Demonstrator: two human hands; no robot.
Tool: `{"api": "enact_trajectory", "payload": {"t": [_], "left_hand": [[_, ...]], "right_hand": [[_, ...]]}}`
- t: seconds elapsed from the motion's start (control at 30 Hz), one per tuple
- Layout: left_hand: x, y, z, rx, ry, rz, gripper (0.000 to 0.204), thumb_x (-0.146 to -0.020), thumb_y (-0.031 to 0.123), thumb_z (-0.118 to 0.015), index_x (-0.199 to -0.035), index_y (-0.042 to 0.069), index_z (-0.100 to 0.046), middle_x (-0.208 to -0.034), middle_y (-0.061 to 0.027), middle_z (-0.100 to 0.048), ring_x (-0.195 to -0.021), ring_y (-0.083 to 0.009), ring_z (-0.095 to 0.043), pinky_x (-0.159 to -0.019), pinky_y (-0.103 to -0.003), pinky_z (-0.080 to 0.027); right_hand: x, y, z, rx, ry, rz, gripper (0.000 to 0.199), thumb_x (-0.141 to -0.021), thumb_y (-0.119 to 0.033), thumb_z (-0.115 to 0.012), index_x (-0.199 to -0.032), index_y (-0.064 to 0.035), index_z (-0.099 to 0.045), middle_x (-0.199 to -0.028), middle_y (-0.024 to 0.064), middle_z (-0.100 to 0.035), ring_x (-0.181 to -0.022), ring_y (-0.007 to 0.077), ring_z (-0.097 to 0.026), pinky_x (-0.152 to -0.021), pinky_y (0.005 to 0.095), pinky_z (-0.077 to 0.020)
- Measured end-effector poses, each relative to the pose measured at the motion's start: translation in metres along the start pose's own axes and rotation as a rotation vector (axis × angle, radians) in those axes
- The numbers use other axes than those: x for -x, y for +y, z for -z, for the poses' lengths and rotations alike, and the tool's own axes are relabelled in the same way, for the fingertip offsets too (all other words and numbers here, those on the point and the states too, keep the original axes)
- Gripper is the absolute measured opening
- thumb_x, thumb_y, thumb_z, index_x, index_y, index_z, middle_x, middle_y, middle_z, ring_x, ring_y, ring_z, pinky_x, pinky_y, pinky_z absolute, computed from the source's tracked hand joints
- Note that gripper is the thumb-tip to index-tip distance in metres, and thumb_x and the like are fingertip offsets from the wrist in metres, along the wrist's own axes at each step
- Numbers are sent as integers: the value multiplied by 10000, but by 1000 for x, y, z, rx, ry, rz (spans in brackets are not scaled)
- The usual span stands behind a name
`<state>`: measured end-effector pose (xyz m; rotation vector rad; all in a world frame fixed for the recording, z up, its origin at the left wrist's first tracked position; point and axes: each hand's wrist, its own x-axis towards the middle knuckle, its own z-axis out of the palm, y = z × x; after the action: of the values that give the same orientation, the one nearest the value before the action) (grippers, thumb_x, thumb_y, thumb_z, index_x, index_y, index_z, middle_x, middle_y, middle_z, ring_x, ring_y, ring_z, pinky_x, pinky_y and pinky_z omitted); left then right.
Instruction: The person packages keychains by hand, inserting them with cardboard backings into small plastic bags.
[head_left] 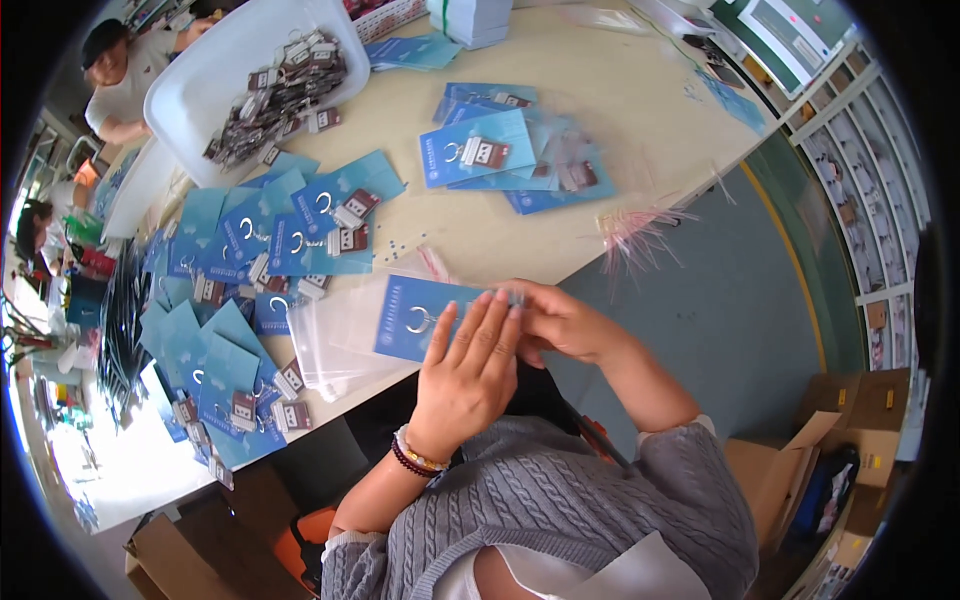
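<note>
A blue backing card (398,335) with a metal keyring fixed on it is between my hands at the table's front edge. Across its right half lies my left hand (470,365), fingers stretched flat, hiding whatever hangs from the ring. My right hand (562,322) is closed on the card's right end, its fingertips partly covered by the left. Just left of the card, clear plastic bags (325,345) lie in a stack; whether plastic also wraps the card I cannot tell.
Blue cards with keychains (330,240) cover the table's left side. Bagged cards (480,150) form a pile farther off. A white bin (180,110) holds many loose keychains. Pink-white ties (630,235) overhang the right edge. Cardboard boxes (770,470) stand right; a person (125,75) sits far left.
</note>
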<state>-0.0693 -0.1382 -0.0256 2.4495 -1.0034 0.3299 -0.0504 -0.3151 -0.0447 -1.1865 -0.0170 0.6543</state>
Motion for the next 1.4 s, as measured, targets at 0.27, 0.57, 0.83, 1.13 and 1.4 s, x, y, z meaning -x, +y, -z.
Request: {"api": "enact_trajectory", "payload": {"t": [0.27,0.57,0.83,1.13,1.4], "left_hand": [[-72,-9,-4,9,27,-177,525,-760,94,-544,-1267,5,-443,-1323,-152,-427,-1254,-283,-380,-1058,-429,-233],[-96,-25,-39,827,65,481,594,-905,216,-502,-1381,-3,-222,-1458,-205,-82,-1357,-274,-133,-1079,-410,-151],[-104,-1,-24,2048,223,1262,573,-908,352,-468,-1365,164,-180,-1256,-150,-325,-1197,-397,-359,-978,-581,-312],[-177,-58,-40,1786,-156,1282,652,-888,388,-504,-1359,195,-95,-1350,-189,-155,-1222,-452,-306,-883,-595,-388],[-254,-64,-83,1506,-106,1258,480,-875,244,-489,-1283,166,-248,-1352,-86,-198,-1180,-352,-305,-889,-640,-344]], "right_hand": [[-34,-41,31,-191,-31,266,465,-890,-68,-492,-1326,-46,-334,-1094,57,-535,-942,120,-555,-735,251,-489],[-51,-179,138,1048,186,28,476,-845,-208,-592,-1259,-31,-440,-1040,131,-588,-729,162,-590,-682,283,-485],[-210,-195,173,1474,301,-136,1154,-524,-730,-661,-1326,20,-307,-1334,241,-364,-1228,344,-387,-983,413,-362],[-246,-200,175,1708,-236,-348,1046,-561,-711,-651,-1297,-21,-376,-1307,173,-430,-1159,321,-462,-922,421,-405],[-207,-224,203,814,-144,-382,977,-634,-781,-526,-1353,-136,-382,-1386,119,-371,-1284,239,-323,-998,398,-311]]}}
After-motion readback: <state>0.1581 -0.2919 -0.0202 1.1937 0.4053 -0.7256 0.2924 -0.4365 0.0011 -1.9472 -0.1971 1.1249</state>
